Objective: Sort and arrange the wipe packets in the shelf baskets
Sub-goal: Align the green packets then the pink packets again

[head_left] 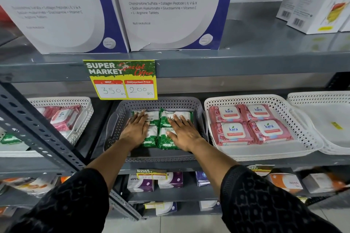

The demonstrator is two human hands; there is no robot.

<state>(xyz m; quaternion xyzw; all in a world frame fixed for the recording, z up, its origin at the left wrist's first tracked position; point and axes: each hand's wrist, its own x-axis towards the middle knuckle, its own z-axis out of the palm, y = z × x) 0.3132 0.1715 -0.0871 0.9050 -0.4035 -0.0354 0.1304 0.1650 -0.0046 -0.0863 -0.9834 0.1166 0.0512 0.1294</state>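
Green Origami wipe packets (166, 132) lie flat in a two-by-two block inside the grey perforated basket (117, 119) at the shelf's middle. My left hand (135, 128) rests flat on the left packets, fingers spread. My right hand (184, 132) lies flat on the right packets, fingers spread too. Neither hand grips anything. To the right, a white basket (210, 104) holds pink Kara wipe packets (250, 125) in a neat two-by-two block. At the left, another white basket (83, 104) holds pink packets (62, 117) lying askew.
An empty white basket (320, 98) stands at the far right. A yellow price tag (123, 79) hangs from the shelf edge above the grey basket. Large Vitendo boxes (166, 5) stand on the upper shelf. A slanted grey upright (37, 128) crosses the left side. Small boxes fill lower shelves.
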